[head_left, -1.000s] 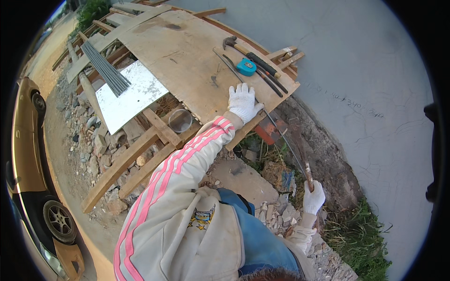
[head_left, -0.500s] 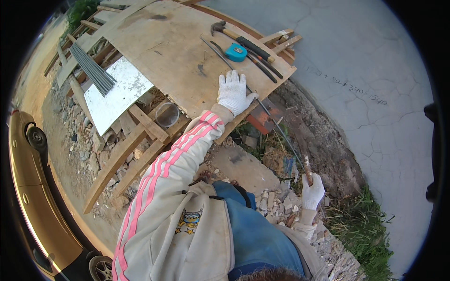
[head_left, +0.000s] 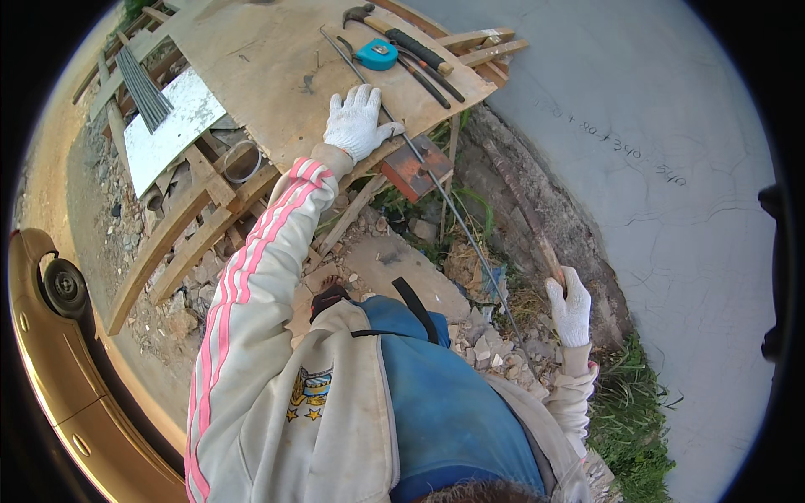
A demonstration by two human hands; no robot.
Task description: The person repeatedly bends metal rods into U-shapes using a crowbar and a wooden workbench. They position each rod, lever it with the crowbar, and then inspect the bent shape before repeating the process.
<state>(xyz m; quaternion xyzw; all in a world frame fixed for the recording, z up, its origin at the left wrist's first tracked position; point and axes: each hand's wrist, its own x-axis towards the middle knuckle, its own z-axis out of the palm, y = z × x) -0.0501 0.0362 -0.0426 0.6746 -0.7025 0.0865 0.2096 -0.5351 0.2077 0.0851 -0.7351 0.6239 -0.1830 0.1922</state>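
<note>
My left hand (head_left: 356,126), in a white knit glove, lies flat with spread fingers on a plywood board (head_left: 277,50). Its thumb reaches to a thin dark metal rod (head_left: 454,210), which runs from the board past its near edge and down over the rubble. A reddish-brown block (head_left: 417,170) at that edge sits beneath the rod. My right hand (head_left: 570,310), also gloved, is closed round the near end of a long brown bar (head_left: 528,205), whose far end points up and away, apart from the rod.
A claw hammer (head_left: 415,49), a blue tape measure (head_left: 376,54) and a dark-handled tool (head_left: 423,85) lie on the board. Bundled rods (head_left: 142,90) rest on a white sheet (head_left: 180,121) at left, near a clear cup (head_left: 242,162). A gold car (head_left: 50,360) stands at far left.
My right hand has moved the brown bar away from the rod and now holds it out to the right, stretched toward the far side. The left hand stays on the board; the view has shifted.
</note>
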